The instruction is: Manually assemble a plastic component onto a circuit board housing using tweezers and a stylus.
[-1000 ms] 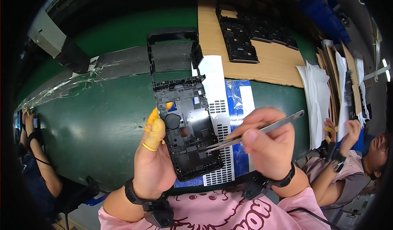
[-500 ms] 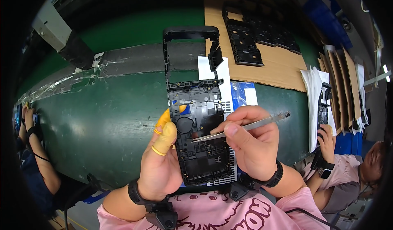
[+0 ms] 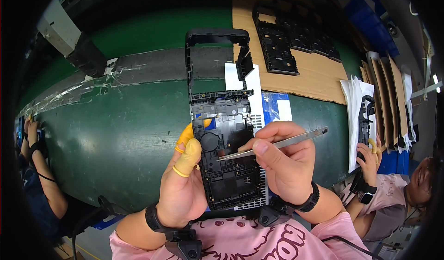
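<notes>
A long black plastic housing (image 3: 226, 121) with an open frame at its far end stands before me, its ribbed inside toward me. Yellow finger cots cover the thumb and a finger of my left hand (image 3: 182, 186), which grips the housing along its left edge. My right hand (image 3: 289, 163) pinches metal tweezers (image 3: 296, 137) between thumb and fingers. Their tips point left over the middle of the housing, below a round recess. Whether the tips touch the plastic, or hold any small piece, I cannot make out.
Several similar black housings (image 3: 277, 47) lie on a cardboard sheet (image 3: 319, 77) at the far right. White sheets (image 3: 351, 116) and upright cardboard dividers (image 3: 388, 103) stand right of the green table (image 3: 125, 126). A co-worker's hands (image 3: 370, 160) handle another black housing there; another person's arms (image 3: 41, 167) show at left.
My hands, the housing and the tweezers have barely moved. At right, the co-worker's hands have shifted on their black housing, and a second hand now shows there.
</notes>
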Tool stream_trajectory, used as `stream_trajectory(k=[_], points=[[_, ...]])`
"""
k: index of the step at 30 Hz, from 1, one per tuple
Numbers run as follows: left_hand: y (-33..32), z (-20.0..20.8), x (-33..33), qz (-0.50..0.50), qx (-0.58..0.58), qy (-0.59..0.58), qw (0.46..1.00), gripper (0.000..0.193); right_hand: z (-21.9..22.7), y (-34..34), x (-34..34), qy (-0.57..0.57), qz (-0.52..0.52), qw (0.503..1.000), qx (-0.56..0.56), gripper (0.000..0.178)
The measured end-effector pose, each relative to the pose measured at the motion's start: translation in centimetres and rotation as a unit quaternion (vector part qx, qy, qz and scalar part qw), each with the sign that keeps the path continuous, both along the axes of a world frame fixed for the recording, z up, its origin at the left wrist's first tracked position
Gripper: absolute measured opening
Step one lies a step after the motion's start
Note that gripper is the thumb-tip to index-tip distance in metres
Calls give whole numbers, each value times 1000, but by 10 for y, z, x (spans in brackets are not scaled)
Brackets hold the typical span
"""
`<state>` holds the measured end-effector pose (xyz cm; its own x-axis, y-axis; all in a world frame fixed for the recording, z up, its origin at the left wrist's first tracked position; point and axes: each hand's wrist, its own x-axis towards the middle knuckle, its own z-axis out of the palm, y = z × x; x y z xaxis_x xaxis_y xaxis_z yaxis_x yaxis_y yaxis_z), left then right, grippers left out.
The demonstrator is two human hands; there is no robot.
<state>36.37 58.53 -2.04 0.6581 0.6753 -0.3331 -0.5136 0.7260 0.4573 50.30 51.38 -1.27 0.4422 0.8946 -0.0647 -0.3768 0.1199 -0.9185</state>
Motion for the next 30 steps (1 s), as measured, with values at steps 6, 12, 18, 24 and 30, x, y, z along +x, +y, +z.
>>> stream_trajectory(k=[6,12,18,24,30], points=[[0,0,-1,3,4,6,1000,36,1,0,-1,-2,-1,1000,0,17],[1,2,0,0,-2,4,1000,36,0,1,-2,2,-6,1000,10,17],[0,1,-1,-2,-4,6,1000,36,0,1,-2,-5,-7,1000,3,16],[-1,1,0,-1,-7,8,1000,37,0,0,-2,-29,-14,999,-14,16],[1,-1,-1,-4,-30,-26,999,36,2,-1,-1,-2,-40,999,-25,16]])
